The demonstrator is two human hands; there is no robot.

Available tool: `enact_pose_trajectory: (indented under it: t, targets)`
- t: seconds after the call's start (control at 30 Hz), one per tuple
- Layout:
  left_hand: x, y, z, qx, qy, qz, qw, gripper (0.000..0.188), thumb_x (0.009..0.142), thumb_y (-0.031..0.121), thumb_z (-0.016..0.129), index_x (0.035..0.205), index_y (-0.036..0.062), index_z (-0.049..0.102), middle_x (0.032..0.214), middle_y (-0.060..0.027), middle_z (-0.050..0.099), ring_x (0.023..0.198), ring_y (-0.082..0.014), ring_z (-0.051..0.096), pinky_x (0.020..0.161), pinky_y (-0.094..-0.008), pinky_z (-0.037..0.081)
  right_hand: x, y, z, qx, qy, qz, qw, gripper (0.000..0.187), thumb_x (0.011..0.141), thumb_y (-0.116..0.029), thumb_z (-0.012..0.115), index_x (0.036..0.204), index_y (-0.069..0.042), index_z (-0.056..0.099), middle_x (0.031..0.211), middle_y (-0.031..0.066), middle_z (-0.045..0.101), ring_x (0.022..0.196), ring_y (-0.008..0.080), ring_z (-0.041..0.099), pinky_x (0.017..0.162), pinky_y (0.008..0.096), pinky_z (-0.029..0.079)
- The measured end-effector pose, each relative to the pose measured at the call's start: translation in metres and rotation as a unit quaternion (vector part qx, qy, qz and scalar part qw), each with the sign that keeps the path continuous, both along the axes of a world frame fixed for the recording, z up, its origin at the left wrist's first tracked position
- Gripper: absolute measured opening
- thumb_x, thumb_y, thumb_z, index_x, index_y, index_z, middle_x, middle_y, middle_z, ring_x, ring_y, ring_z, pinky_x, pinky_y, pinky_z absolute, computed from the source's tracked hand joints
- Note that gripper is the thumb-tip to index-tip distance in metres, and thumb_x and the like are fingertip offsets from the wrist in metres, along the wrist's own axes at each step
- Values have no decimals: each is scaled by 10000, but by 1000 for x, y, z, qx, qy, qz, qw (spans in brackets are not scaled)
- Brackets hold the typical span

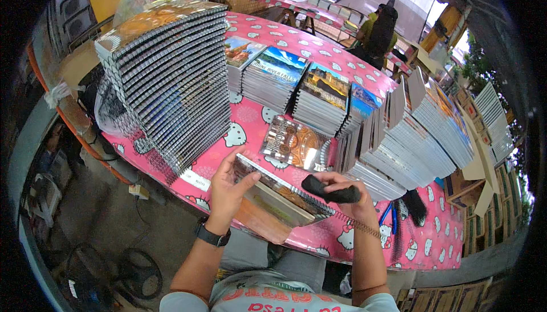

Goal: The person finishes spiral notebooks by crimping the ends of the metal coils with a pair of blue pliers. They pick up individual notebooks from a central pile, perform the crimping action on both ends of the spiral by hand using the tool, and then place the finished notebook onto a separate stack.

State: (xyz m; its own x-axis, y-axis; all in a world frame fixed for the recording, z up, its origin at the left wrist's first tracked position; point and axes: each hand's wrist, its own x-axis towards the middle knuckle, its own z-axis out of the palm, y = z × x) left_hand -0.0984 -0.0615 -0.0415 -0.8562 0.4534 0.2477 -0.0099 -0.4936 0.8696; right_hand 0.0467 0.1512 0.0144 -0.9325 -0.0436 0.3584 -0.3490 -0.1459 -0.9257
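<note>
My left hand grips one end of a spiral-bound book, thumb on the near side and fingers behind. The book stands tilted near the table's front edge, spine side up. A dark wire coil runs along the spine and sticks out well past the right end. Above that end, my right hand is closed around a soft-looking black roll, whose kind I cannot make out. The roll lies against or just over the coil; the exact contact is hidden. Behind the book, another brown-covered book lies flat.
A tall stack of coil-bound books rises at the left. Several shorter book stacks stand behind, and leaning rows fill the right. Blue-handled pliers and a black cloth-like item lie right. Someone sits farther back.
</note>
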Motion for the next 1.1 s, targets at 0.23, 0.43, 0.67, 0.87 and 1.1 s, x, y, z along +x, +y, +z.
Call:
enact_pose_trajectory:
  t: [0.23, 0.43, 0.67, 0.87, 1.1]
  targets:
    - [-1, 4, -1, 9, -25, 0, 1000, 536, 800, 47, 660, 1281, -33, 435, 1066, -31, 541, 947, -91, 506, 855, -228, 396, -15, -8, -10, -3, -99, -51, 994, 414, 829, -306, 606, 1075, 28, 615, 1247, 151, 518, 1099, 231, 510, 938, 373, 382]
    - [-2, 3, -10, -3, -10, 1, 1000, 557, 796, 61, 667, 1297, -3, 431, 1132, -51, 511, 990, -109, 500, 895, -248, 383, -20, -10, -16, -140, -79, 24, 987, 421, 808, -314, 637, 1096, -7, 620, 1246, 183, 513, 1095, 254, 525, 900, 328, 418]
    - [-1, 4, -4, -14, 38, 26, 999, 614, 801, -9, 622, 1344, -13, 336, 1290, -82, 436, 1165, -156, 428, 1006, -294, 316, -29, -17, -19, -193, -92, 22, 977, 354, 816, -270, 628, 1082, -37, 639, 1284, 153, 493, 1097, 263, 526, 913, 337, 412]
    - [-7, 4, -8, 8, 1, 13, 1000, 534, 814, 18, 625, 1302, -18, 411, 1193, -61, 500, 1083, -132, 476, 951, -265, 357, -41, -23, -10, -36, -98, -61, 993, 378, 837, -290, 599, 1084, -5, 624, 1206, 154, 540, 1066, 244, 529, 858, 330, 430]
    - [-7, 3, -12, 8, -21, 7, 1000, 450, 827, 60, 634, 1249, -9, 492, 1047, -22, 521, 967, -101, 496, 869, -242, 395, -51, -25, -18, 18, -122, -93, 988, 469, 833, -353, 601, 1079, 46, 598, 1175, 164, 549, 1027, 236, 553, 810, 335, 460]
